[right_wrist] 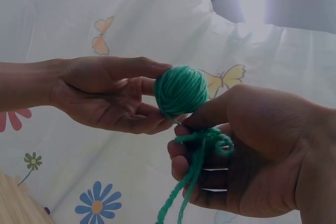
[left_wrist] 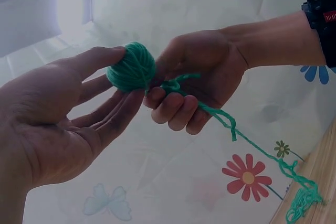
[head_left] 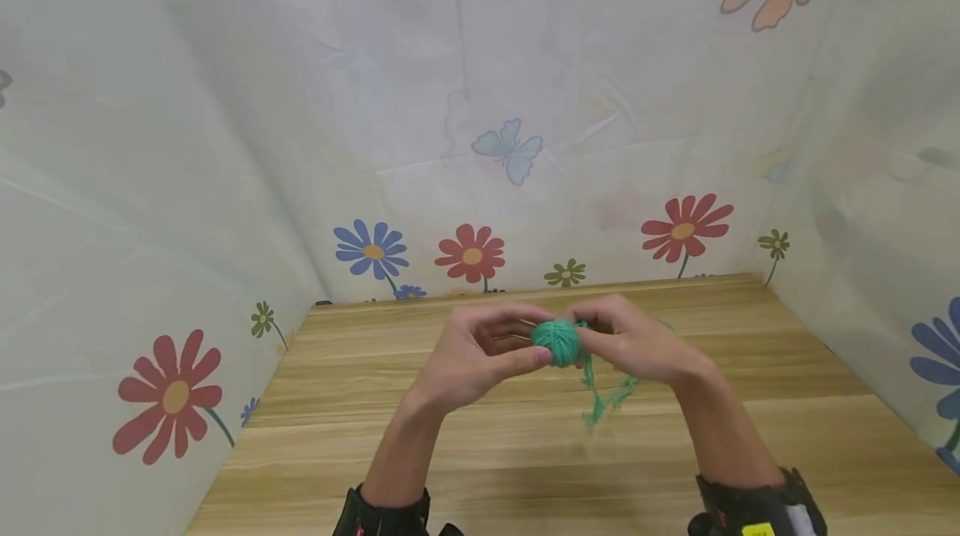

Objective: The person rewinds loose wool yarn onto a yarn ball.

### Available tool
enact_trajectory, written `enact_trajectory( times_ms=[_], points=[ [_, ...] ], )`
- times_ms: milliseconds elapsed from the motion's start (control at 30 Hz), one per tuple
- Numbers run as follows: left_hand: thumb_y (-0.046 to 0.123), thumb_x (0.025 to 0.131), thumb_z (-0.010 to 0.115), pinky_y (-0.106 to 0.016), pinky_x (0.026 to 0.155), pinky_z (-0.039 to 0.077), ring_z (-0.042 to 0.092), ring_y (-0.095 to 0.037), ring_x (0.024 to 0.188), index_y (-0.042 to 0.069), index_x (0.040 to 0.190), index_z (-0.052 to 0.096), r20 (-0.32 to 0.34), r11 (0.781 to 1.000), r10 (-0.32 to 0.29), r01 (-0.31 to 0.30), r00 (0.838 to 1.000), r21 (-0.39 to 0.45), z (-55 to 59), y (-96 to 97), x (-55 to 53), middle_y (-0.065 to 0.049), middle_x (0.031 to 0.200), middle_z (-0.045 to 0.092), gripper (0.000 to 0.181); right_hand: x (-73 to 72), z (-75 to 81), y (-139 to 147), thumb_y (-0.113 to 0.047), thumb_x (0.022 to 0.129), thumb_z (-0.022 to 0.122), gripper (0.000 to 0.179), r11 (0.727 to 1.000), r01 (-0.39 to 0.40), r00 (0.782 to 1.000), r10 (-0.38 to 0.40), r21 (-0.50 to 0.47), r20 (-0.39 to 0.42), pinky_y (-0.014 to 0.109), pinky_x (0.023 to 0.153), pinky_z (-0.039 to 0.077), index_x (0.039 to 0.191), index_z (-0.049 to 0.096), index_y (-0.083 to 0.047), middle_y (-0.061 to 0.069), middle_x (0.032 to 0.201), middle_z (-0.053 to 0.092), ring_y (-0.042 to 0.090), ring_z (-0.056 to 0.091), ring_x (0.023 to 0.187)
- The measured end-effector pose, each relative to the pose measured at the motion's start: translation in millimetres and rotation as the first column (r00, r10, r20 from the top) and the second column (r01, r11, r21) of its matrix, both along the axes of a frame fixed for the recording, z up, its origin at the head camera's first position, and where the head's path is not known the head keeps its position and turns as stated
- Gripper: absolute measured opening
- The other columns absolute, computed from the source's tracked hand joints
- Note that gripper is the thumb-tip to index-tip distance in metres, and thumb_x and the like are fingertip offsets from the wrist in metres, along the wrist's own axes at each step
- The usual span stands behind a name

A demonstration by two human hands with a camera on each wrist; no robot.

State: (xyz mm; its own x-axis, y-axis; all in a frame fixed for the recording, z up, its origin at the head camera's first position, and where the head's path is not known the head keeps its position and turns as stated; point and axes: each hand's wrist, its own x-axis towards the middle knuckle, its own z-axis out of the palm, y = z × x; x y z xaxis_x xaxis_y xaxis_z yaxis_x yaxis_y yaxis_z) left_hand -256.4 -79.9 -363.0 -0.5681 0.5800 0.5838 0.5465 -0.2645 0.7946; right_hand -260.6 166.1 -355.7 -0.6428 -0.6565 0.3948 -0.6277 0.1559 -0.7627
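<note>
A small ball of green yarn (head_left: 557, 342) is held above the wooden table between the thumb and fingers of my left hand (head_left: 468, 357). In the left wrist view the thumb lies on top of the yarn ball (left_wrist: 132, 67) and the fingers support it from below. My right hand (head_left: 633, 343) is close beside the ball, pinching the loose yarn between thumb and forefinger. A bunched loop of yarn (right_wrist: 212, 139) sits at those fingertips in the right wrist view. From there loose strands (head_left: 594, 403) hang below the right hand, tangled at their lower end.
The wooden table (head_left: 480, 444) spreads under both hands. White curtains printed with flowers and butterflies (head_left: 508, 151) close off the back and both sides. Black wrist bands (head_left: 757, 503) with devices sit on both forearms.
</note>
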Motion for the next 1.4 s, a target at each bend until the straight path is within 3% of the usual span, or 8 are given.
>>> enact_trajectory(
  times_ms=[167,300,433,600,800,1067,1267,1400],
  points=[
    [-0.007,0.089,0.075,-0.045,0.088,0.062,0.07,-0.033,0.099,-0.005,0.125,0.07,-0.038,0.998,-0.023,0.02,0.999,-0.061,0.7,-0.1,1.5,-0.02,0.117,0.071,0.037,1.0,2.0,2.3,-0.008,0.108,0.053,0.023,0.999,0.005,0.998,-0.002,-0.052,0.066,0.028,0.061,0.053,0.091,0.068,-0.008,0.007,0.078,0.058,0.032,0.054,0.069],
    [-0.009,0.087,0.076,-0.042,0.088,0.062,0.071,-0.027,0.098,-0.005,0.123,0.071,-0.098,0.992,-0.001,-0.011,0.995,-0.127,4.2,0.9,4.9,-0.018,0.116,0.072,0.036,2.0,3.4,4.3,-0.01,0.108,0.052,0.024,0.994,0.039,0.996,-0.03,-0.099,0.088,0.029,0.061,0.052,0.089,0.065,-0.005,0.008,0.077,0.055,0.028,0.053,0.069],
    [-0.008,0.086,0.077,-0.038,0.089,0.062,0.071,-0.023,0.098,-0.008,0.119,0.071,-0.114,0.976,0.081,-0.102,0.99,-0.193,12.9,2.8,13.6,-0.018,0.114,0.072,0.034,4.2,5.4,5.2,-0.01,0.108,0.052,0.027,0.989,0.074,0.995,-0.065,-0.127,0.075,0.032,0.064,0.052,0.086,0.064,-0.003,0.009,0.077,0.055,0.03,0.053,0.072],
    [0.001,0.087,0.08,-0.034,0.089,0.062,0.071,-0.017,0.099,0.0,0.119,0.074,-0.106,0.955,0.18,-0.199,0.978,-0.22,6.1,3.4,7.3,-0.01,0.113,0.074,0.032,9.0,8.1,5.1,-0.006,0.108,0.052,0.025,0.979,0.078,0.997,-0.078,-0.189,0.012,0.032,0.066,0.048,0.086,0.062,0.0,0.009,0.078,0.053,0.026,0.052,0.074],
    [-0.001,0.089,0.078,-0.038,0.087,0.062,0.071,-0.022,0.097,-0.003,0.117,0.074,-0.067,0.945,0.258,-0.266,0.964,-0.189,11.3,5.9,12.8,-0.014,0.111,0.074,0.029,13.0,8.0,2.8,0.008,0.102,0.054,0.022,0.968,-0.013,0.993,-0.017,-0.25,-0.115,0.034,0.058,0.049,0.089,0.066,-0.004,0.006,0.078,0.056,0.022,0.053,0.069],
    [0.015,0.091,0.08,-0.032,0.087,0.062,0.071,-0.016,0.1,0.009,0.12,0.074,-0.084,0.932,0.325,-0.334,0.942,-0.139,-4.1,2.8,-4.8,-0.002,0.112,0.073,0.031,12.1,6.8,-1.9,0.023,0.093,0.055,0.035,0.963,-0.195,0.955,0.144,-0.185,-0.259,0.037,0.043,0.042,0.1,0.072,-0.007,0.006,0.075,0.059,0.019,0.051,0.06],
    [0.02,0.091,0.08,-0.035,0.088,0.062,0.07,-0.018,0.104,0.01,0.121,0.073,-0.053,0.934,0.346,-0.349,0.937,-0.072,-5.2,1.1,-7.7,-0.003,0.114,0.073,0.032,10.9,5.8,-3.6,0.022,0.089,0.06,0.036,0.963,-0.255,0.916,0.213,-0.086,-0.34,0.026,0.05,0.049,0.098,0.072,-0.01,0.003,0.073,0.062,0.011,0.055,0.064],
    [0.018,0.092,0.079,-0.039,0.09,0.061,0.07,-0.02,0.105,0.009,0.122,0.073,-0.011,0.936,0.35,-0.35,0.937,-0.036,-3.0,0.8,-6.8,-0.004,0.114,0.072,0.032,11.7,6.8,-4.7,0.02,0.09,0.058,0.033,0.941,-0.336,0.887,0.305,-0.031,-0.348,0.023,0.058,0.054,0.1,0.072,-0.009,0.002,0.072,0.061,0.01,0.058,0.065]
  ],
)
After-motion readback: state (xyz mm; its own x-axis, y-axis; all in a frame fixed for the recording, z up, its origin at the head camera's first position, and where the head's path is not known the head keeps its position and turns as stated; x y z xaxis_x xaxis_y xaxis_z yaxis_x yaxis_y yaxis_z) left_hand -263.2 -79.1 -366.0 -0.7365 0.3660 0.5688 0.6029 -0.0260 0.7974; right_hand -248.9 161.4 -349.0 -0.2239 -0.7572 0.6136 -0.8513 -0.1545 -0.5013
